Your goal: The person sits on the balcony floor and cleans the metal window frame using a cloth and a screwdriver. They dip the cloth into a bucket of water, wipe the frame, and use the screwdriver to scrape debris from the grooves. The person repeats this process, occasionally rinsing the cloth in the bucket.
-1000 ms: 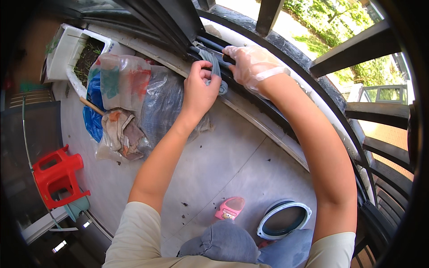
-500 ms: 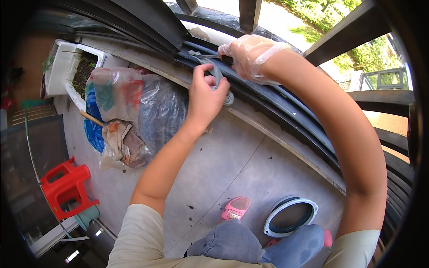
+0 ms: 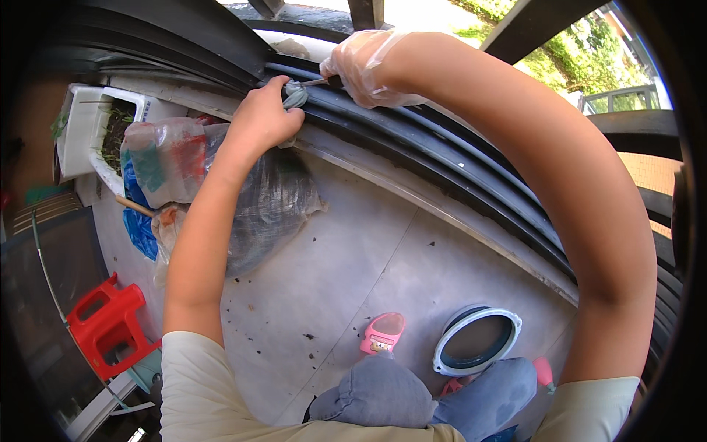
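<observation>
My left hand (image 3: 266,116), bare, pinches a bunched grey-green cloth (image 3: 296,96) over the dark sliding-window track (image 3: 434,151). In a clear plastic glove, my right hand (image 3: 366,71) grips what looks like a screwdriver (image 3: 317,82), with a thin metal shaft and a dark handle end. Its shaft points left toward the cloth, and the tip is hidden at the cloth and my left fingers. Both hands are close together at the far end of the track.
Plastic-wrapped bundles (image 3: 269,210) lie on the tiled floor beside a white foam planter (image 3: 82,136). A red stool (image 3: 110,328) stands at the left. Near my knees is a round blue-rimmed basin (image 3: 477,368). Dark railing bars (image 3: 545,33) rise beyond the track.
Both hands have moved left along the track with the cloth and the screwdriver. The cloth, hanging loose before, is now bunched at my left fingers by the shaft.
</observation>
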The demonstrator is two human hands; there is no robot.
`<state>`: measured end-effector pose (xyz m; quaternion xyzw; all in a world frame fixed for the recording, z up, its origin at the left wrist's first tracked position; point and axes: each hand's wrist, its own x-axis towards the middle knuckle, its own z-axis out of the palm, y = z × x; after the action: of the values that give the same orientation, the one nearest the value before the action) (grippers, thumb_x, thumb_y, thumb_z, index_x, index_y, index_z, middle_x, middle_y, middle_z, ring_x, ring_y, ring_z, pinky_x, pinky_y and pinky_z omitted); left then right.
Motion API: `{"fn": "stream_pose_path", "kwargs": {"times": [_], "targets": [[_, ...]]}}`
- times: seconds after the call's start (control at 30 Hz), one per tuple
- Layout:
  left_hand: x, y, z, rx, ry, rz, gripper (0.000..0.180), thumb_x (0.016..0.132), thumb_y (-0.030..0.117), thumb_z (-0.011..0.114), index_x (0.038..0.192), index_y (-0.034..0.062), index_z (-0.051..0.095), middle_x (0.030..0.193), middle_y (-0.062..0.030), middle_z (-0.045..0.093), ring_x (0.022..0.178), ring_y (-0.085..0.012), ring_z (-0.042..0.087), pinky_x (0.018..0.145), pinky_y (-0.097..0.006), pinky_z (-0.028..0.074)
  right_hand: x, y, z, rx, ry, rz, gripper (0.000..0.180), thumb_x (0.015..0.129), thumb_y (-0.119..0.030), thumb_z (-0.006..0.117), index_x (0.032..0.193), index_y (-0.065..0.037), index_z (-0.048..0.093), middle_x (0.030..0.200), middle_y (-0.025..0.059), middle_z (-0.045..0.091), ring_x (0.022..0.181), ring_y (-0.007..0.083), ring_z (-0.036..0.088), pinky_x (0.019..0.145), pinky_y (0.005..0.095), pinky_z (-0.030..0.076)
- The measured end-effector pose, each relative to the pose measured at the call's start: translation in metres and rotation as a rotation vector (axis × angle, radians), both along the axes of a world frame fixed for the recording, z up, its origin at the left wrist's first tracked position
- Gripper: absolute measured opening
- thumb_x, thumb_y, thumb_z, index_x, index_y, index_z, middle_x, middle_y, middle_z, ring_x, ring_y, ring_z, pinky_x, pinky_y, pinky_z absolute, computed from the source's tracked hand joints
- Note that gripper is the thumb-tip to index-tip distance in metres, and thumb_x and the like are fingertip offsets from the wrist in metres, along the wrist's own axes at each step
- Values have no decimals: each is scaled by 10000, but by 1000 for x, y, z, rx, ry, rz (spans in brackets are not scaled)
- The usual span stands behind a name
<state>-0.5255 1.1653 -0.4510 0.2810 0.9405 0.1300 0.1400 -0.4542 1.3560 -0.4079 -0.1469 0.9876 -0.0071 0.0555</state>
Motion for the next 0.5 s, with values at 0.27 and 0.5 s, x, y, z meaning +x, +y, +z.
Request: {"fn": "stream_pose_path", "kwargs": {"times": [0.27,0.5], "targets": [[-3,-1,4,57,-33,-56,552,696,188,626,1215,9,571,686,-147,610,643,-246,613,693,-338,495,18,25,-10,-84,-44,85,342,794,-21,593,1116,-125,640,769,133,651,709,279,652,658,356,530],[53,22,0,156,-30,-198,489,714,171,603,1169,-6,577,854,-265,645,830,-405,637,793,-426,506,75,35,34,-259,-460,-243,377,853,-86,598,1226,-129,570,888,201,650,825,352,640,755,415,508]]}}
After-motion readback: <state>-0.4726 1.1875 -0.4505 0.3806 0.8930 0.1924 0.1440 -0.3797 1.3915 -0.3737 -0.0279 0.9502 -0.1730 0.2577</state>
